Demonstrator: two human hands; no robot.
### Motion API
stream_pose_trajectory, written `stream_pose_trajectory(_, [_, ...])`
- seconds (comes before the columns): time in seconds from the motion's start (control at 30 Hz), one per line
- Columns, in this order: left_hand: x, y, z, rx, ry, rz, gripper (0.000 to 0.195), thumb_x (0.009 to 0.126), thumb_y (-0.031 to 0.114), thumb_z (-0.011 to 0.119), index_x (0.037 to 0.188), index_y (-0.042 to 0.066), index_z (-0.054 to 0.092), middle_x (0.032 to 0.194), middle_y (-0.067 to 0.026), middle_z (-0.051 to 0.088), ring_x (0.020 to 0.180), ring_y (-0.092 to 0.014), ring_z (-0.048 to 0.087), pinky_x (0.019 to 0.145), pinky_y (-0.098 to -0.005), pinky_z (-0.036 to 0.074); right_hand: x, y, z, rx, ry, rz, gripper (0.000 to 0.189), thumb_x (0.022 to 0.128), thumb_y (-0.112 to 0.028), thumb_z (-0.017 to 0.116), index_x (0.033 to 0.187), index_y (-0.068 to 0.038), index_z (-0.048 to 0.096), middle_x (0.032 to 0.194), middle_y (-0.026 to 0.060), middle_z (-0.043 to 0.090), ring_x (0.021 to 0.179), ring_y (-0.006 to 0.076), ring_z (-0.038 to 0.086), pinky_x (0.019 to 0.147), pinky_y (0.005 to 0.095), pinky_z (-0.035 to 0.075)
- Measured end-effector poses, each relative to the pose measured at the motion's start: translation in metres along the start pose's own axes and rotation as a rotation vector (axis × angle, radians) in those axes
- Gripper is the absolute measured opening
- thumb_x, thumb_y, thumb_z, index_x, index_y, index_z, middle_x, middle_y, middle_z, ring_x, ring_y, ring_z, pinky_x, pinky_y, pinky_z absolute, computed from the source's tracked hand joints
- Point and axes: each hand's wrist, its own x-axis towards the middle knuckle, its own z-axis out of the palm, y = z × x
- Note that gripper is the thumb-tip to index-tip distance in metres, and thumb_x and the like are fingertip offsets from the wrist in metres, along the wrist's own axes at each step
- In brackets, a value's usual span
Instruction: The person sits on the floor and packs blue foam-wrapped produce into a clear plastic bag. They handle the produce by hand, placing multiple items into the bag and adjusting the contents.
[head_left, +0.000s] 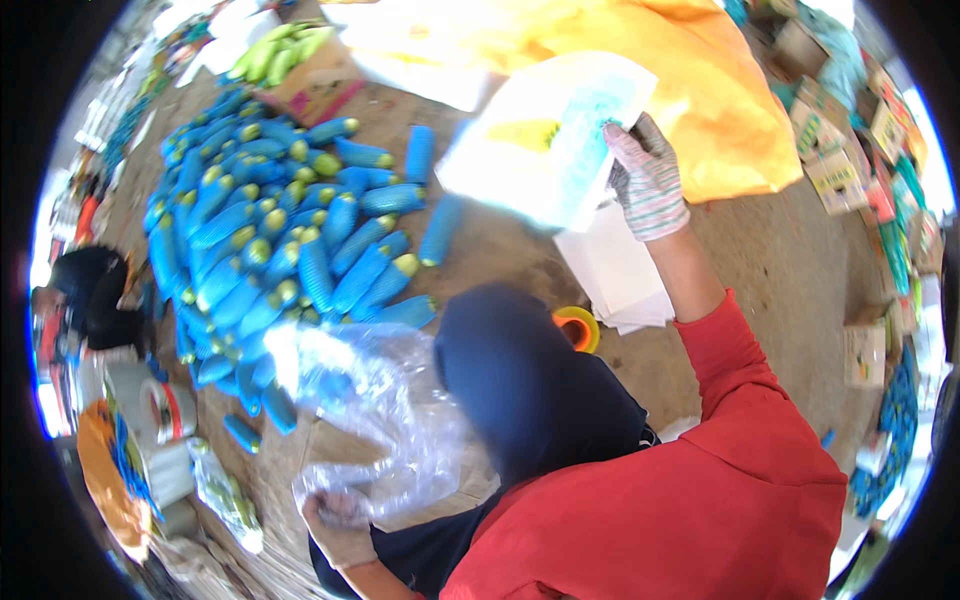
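Observation:
In my gloved right hand (646, 176) is a white sheet (517, 150) with teal and yellow print, pinched at its right edge; motion blurs it. My gloved left hand (341, 521), low in the view, grips the edge of a clear plastic liner (405, 427). That liner spreads over what looks like a cardboard surface (341, 445) in front of me. Beyond it lies a large heap of long green gourds (277, 217) in blue net sleeves. A stack of white sheets (615, 270) rests on the floor below my right hand.
A yellow-orange tape roll (589, 330) sits beside my dark-clothed knee. An orange sheet (720, 112) covers the far floor. A carton (322, 75) holds pale green produce (277, 52). Printed cartons (832, 180) line the right side. At the far left is a person in dark clothing (101, 296).

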Motion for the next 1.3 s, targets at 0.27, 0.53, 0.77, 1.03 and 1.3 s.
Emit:
stream_pose_trajectory(0.27, [-0.028, -0.021, 0.035, 0.077, -0.140, 0.213, 0.055, 0.092, 0.045, 0.065, 0.130, 0.006, 0.056, 0.094, 0.0008, 0.062, 0.079, -0.011, 0.056, 0.077, -0.0308, 0.048, -0.178, -0.012, 0.178, 0.397, -0.610, 0.543, 0.034, 0.087, -0.009, 0.068, 0.118, 0.004, 0.060, 0.107, 0.0171, 0.067, 0.089, 0.0271, 0.070, 0.073, 0.0394, 0.063])
stream_pose_trajectory(0.53, [-0.061, 0.001, 0.000, 0.126, -0.114, 0.230, 0.028, 0.084, 0.019, 0.077, 0.107, 0.006, 0.068, 0.095, -0.0014, 0.068, 0.084, -0.012, 0.064, 0.075, -0.0260, 0.050, -0.246, -0.005, 0.178, 0.521, -1.044, 1.078, 0.056, 0.092, -0.016, 0.064, 0.140, 0.005, 0.043, 0.133, 0.0165, 0.056, 0.119, 0.0242, 0.060, 0.100, 0.0361, 0.051])
stream_pose_trajectory(0.77, [-0.061, 0.008, -0.012, 0.380, 0.005, 0.137, 0.047, 0.089, 0.032, 0.071, 0.121, 0.000, 0.061, 0.084, 0.0029, 0.062, 0.070, -0.008, 0.057, 0.066, -0.0241, 0.048, -0.182, 0.005, 0.207, -0.186, -1.185, 0.552, 0.046, 0.087, -0.015, 0.067, 0.127, 0.005, 0.058, 0.121, 0.0124, 0.066, 0.108, 0.0189, 0.063, 0.097, 0.0310, 0.049])
stream_pose_trajectory(1.03, [-0.047, 0.027, -0.016, 0.114, -0.063, 0.288, 0.059, 0.099, 0.042, 0.056, 0.140, 0.002, 0.044, 0.068, -0.0010, 0.054, 0.061, -0.011, 0.052, 0.060, -0.0267, 0.046, -0.187, 0.020, 0.242, -0.722, -0.793, -1.299, 0.031, 0.096, -0.006, 0.055, 0.127, -0.009, 0.062, 0.115, 0.0129, 0.068, 0.102, 0.0241, 0.068, 0.090, 0.0351, 0.054])
stream_pose_trajectory(1.3, [-0.059, 0.038, 0.007, -0.081, 0.147, 0.286, 0.049, 0.101, 0.020, 0.051, 0.147, 0.016, 0.036, 0.066, 0.0022, 0.036, 0.052, -0.009, 0.039, 0.044, -0.0255, 0.035, -0.196, 0.079, 0.186, -1.107, -2.028, -0.093, 0.029, 0.087, -0.012, 0.059, 0.116, -0.009, 0.064, 0.105, 0.0193, 0.067, 0.089, 0.0354, 0.064, 0.081, 0.0419, 0.051])
